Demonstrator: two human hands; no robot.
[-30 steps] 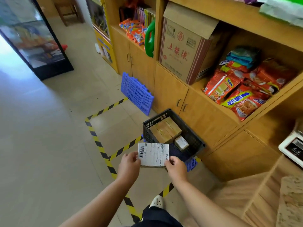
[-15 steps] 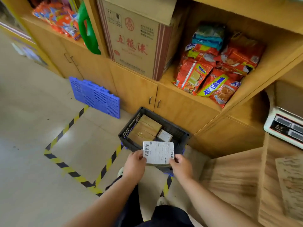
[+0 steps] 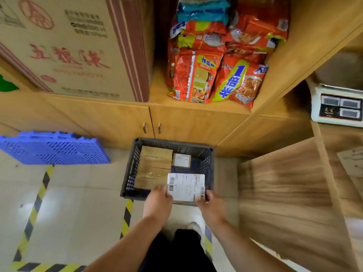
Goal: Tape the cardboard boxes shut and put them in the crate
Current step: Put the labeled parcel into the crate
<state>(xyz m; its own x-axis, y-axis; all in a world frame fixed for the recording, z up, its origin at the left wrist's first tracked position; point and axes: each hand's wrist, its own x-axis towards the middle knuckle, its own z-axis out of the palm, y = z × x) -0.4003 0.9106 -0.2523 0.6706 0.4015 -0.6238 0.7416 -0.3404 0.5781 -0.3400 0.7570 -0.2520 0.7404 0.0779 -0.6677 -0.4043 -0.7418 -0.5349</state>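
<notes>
A small cardboard box with a white shipping label (image 3: 185, 187) hangs over the near right corner of the dark plastic crate (image 3: 128, 173). My left hand (image 3: 158, 199) grips its left side and my right hand (image 3: 209, 203) grips its right side. Inside the crate lie brown taped boxes (image 3: 155, 165) on the left and a small box with a white label (image 3: 181, 160) at the far right. The crate stands on the floor against the wooden cabinet (image 3: 196, 124).
A blue plastic pallet (image 3: 51, 148) leans against the cabinet to the left. Yellow-black floor tape (image 3: 37, 205) marks the floor. On the shelf above sit a large carton (image 3: 64, 50) and snack packs (image 3: 216, 75). A wooden counter (image 3: 284, 203) with a scale (image 3: 337, 107) stands right.
I have stepped closer and leaned over the crate. Both hands have carried the labelled box forward and down, from in front of the crate to over its near right corner.
</notes>
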